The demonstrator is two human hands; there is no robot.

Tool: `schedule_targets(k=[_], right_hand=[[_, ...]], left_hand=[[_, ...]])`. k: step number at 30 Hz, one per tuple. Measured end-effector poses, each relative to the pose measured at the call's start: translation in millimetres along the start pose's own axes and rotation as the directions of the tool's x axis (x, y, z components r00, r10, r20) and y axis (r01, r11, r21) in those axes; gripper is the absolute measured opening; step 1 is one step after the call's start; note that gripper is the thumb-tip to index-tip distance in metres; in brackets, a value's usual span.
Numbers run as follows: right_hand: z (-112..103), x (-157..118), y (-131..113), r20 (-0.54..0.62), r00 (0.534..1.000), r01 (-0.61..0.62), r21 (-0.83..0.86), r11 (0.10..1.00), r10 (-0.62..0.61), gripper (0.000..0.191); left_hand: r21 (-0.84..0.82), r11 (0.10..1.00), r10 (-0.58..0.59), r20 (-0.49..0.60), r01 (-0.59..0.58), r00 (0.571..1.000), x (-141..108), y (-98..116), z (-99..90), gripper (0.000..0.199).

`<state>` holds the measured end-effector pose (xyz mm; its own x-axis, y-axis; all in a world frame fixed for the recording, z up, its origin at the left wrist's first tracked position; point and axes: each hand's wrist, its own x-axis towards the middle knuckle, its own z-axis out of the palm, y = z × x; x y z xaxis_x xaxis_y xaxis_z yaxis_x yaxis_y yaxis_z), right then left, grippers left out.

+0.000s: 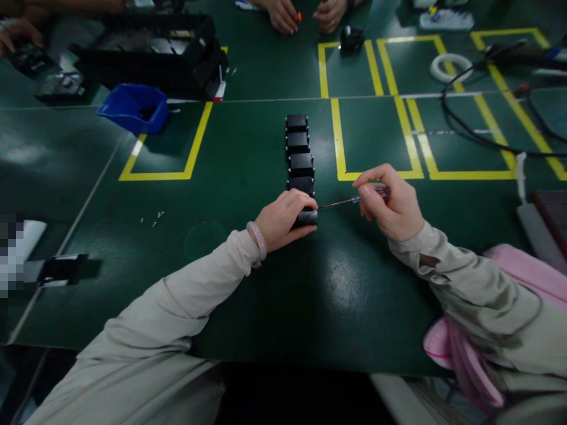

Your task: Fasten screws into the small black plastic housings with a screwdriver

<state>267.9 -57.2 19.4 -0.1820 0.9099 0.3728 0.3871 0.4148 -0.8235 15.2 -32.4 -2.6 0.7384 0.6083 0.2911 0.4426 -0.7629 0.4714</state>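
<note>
My left hand (283, 219) grips a small black box-like part (307, 218) at the near end of a row, thumb on the near side and fingers over the top. Beyond it, several similar black blocks (301, 163) with small silver screws along their sides stand in a line leading away from me. Between the fingers of my right hand (392, 203) is a screwdriver (374, 193) with a clear handle. Its thin shaft points left, and the tip meets or nearly meets the right side of the held part; exact contact is hard to see.
Loose screws (155, 219) lie left of my hand. A blue bin (135, 108) and black crates (146, 59) stand at the back left. Yellow tape outlines (381, 176) mark the table. Black cables (460, 127) and a white ring (450, 67) lie right. A co-worker's hands (283, 15) are opposite.
</note>
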Motion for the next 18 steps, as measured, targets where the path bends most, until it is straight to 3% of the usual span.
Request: schedule_targets(k=[18], right_hand=[[0.4,0.4,3.4,-0.014,1.0,0.017,0.018,1.0,-0.016,0.012]], left_hand=[[0.002,1.0,0.001,0.0,-0.001,1.0,-0.2,-0.3,0.1,0.03]])
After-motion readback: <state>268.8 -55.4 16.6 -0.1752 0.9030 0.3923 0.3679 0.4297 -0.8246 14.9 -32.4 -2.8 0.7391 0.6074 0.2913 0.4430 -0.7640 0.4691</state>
